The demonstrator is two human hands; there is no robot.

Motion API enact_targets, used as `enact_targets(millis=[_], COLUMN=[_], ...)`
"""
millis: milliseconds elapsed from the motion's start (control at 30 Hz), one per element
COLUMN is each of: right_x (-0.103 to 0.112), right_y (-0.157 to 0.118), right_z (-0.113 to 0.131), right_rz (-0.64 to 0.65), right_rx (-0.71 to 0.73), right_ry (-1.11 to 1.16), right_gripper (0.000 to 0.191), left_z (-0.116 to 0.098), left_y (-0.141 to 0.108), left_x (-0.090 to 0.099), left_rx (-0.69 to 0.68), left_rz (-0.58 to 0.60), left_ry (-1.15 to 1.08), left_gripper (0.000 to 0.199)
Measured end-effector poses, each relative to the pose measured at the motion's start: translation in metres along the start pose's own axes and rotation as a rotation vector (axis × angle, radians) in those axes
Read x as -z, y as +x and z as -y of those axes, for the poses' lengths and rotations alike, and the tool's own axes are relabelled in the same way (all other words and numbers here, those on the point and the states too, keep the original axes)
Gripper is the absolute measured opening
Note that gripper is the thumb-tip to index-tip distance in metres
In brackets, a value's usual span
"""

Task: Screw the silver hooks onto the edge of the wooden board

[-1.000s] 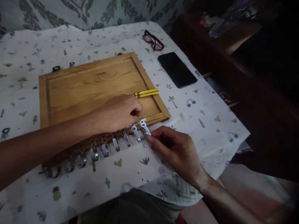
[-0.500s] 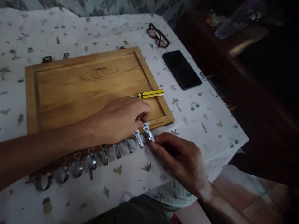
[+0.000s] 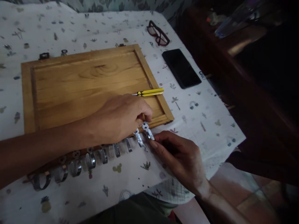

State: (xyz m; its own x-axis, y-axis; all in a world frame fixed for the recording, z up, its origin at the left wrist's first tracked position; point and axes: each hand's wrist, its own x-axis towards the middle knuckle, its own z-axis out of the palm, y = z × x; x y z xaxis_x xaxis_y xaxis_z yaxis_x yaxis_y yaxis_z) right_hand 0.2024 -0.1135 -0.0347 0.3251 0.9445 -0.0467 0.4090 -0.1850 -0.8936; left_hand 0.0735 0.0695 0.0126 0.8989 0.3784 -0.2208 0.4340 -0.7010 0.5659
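Observation:
A row of metal spring clips (image 3: 90,160) runs along a dark wooden strip (image 3: 53,162) at the front edge of a framed wooden panel (image 3: 70,87). My right hand (image 3: 179,158) pinches the curved arm of the rightmost metal clip (image 3: 147,131) between thumb and forefinger. Over the panel's front edge, my left hand (image 3: 123,116) is closed, its fingers curled down at the flat top of that same clip. Whatever those left fingertips hold, if anything, is hidden. Just beyond them lies a yellow-handled screwdriver (image 3: 150,92) on the panel.
A black phone (image 3: 181,68) and dark-framed glasses (image 3: 158,33) lie right of the panel on a patterned tablecloth (image 3: 130,174). Small metal latches (image 3: 44,56) sit at the panel's far edge. Dark wooden furniture (image 3: 210,56) stands beyond the table's right side.
My left hand has shifted slightly right, and its curled fingers now cover the end tab of the rightmost clip. My right hand keeps its pinch. The view has moved a little.

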Motion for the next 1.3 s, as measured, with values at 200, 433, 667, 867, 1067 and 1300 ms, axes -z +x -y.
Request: enact_targets(millis=[200,433,667,867,1067,1300], right_x=[-0.0012,-0.0004,-0.0019,-0.0011,-0.0018,-0.0017], right_y=[0.0005,-0.0007,0.0011,-0.0006,-0.0001,-0.0016], right_z=[0.0009,-0.0002,0.0021,0.0006,0.0007,-0.0003], right_rz=[0.001,-0.018,-0.011,-0.016,-0.024,-0.024], right_rx=[-0.013,-0.014,-0.050,-0.027,-0.016,-0.004], right_ry=[0.010,0.034,0.039,0.028,0.046,0.034], right_gripper=[0.021,0.019,0.021,0.021,0.020,0.017], left_z=[0.0005,-0.0002,-0.0001,0.0014,-0.0019,-0.0023], left_y=[0.0023,0.0014,0.0013,0.0014,0.0025,0.0028], left_x=[0.0005,0.0004,-0.0011,-0.0019,0.0014,0.0018], left_rx=[0.007,0.040,0.049,-0.003,0.064,0.064], left_rz=[0.022,0.032,-0.006,-0.048,-0.001,0.001], left_ry=[0.019,0.000,-0.029,-0.021,-0.044,-0.059], left_gripper=[0.024,0.021,0.016,0.015,0.017,0.017])
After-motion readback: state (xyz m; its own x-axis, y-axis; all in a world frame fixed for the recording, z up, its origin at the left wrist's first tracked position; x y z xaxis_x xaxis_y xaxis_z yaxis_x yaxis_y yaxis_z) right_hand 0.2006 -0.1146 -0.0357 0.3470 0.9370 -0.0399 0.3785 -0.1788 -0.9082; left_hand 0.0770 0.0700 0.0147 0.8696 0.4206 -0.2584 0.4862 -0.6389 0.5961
